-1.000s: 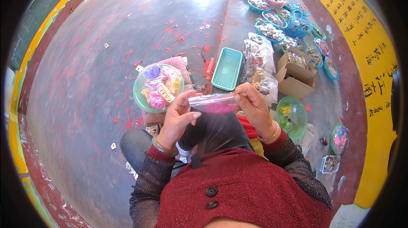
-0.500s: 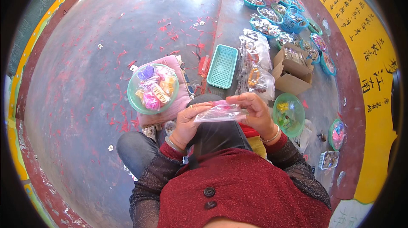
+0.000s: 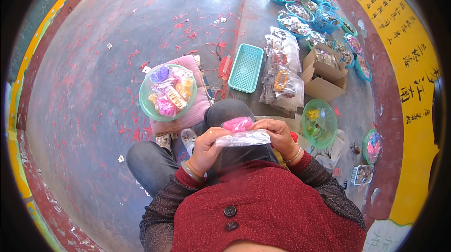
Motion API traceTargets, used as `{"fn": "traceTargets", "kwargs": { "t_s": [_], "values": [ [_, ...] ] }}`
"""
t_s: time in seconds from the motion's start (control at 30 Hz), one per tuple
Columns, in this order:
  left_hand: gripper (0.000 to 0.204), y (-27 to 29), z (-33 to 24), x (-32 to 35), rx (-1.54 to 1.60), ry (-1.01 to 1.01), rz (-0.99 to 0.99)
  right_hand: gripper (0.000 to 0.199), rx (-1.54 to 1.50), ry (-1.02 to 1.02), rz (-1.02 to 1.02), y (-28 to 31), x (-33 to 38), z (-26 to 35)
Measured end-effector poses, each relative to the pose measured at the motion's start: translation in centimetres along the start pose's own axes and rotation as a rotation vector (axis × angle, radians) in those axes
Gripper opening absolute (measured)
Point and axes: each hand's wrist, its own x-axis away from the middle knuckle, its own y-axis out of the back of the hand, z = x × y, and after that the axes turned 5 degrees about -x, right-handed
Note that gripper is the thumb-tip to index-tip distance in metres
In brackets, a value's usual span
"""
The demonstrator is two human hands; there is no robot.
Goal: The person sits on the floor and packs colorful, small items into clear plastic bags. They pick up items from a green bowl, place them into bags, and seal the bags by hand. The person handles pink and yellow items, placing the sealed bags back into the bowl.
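A clear plastic bag (image 3: 243,139) is stretched sideways above my lap, with a bright pink item (image 3: 237,123) showing inside its far part. My left hand (image 3: 206,147) pinches the bag's left end between thumb and fingers. At the other end, my right hand (image 3: 280,138) grips it with bent fingers. The exact kind of the pink item cannot be made out through the plastic. Beyond my left hand, a pale green bowl (image 3: 144,104) holds several bagged items in purple, pink and orange, one with comb-like teeth.
Under the bowl is a pink cushion (image 3: 195,64). Ahead lies a turquoise basket (image 3: 245,68) beside stacked clear packets (image 3: 282,71) and an open cardboard box (image 3: 324,87). A green bowl (image 3: 307,132) stands to the right. Several filled baskets line the far right; red scraps litter the floor.
Both hands have come slightly nearer to me with the bag. It now lies straighter between them, and the pink item shows plainly at its far side.
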Motion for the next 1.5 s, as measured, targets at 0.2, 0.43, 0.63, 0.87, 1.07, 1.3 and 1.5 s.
{"fn": "traceTargets", "kwargs": {
  "t_s": [0.2, 0.43, 0.63, 0.87, 1.07, 1.3, 1.5],
  "values": [
    [0.016, -1.5, 0.1, -0.6, 0.361, 0.382, -0.196, 0.015, -0.111, -0.214, -0.232, -0.7, 0.2, -1.9],
    [0.009, -2.0, 1.4, -1.6, 0.356, 0.525, -0.269, 0.007, -0.301, -0.276, -0.367, -1.7, 0.1, -2.9],
    [0.007, -2.4, 3.6, -1.6, 0.326, 0.582, -0.295, 0.027, -0.246, -0.242, -0.403, -2.1, -0.4, -2.0],
    [0.006, -2.5, 3.1, -1.9, 0.328, 0.618, -0.311, 0.038, 0.889, 0.627, -0.212, -2.1, -0.3, 1.8],
    [0.007, -2.2, 3.1, -2.3, 0.413, 0.662, -0.267, 0.054, 0.944, 0.397, 0.29, -1.6, -1.2, 1.3],
    [0.008, -1.4, 3.6, -1.9, 0.425, 0.742, -0.218, 0.054, 0.731, 0.364, 0.238, -0.3, -2.3, -1.8],
    [0.014, -1.3, 3.7, -1.7, 0.447, 0.777, -0.256, 0.046, 0.68, 0.287, 0.173, -1.3, -2.4, -1.7]
  ]
}}
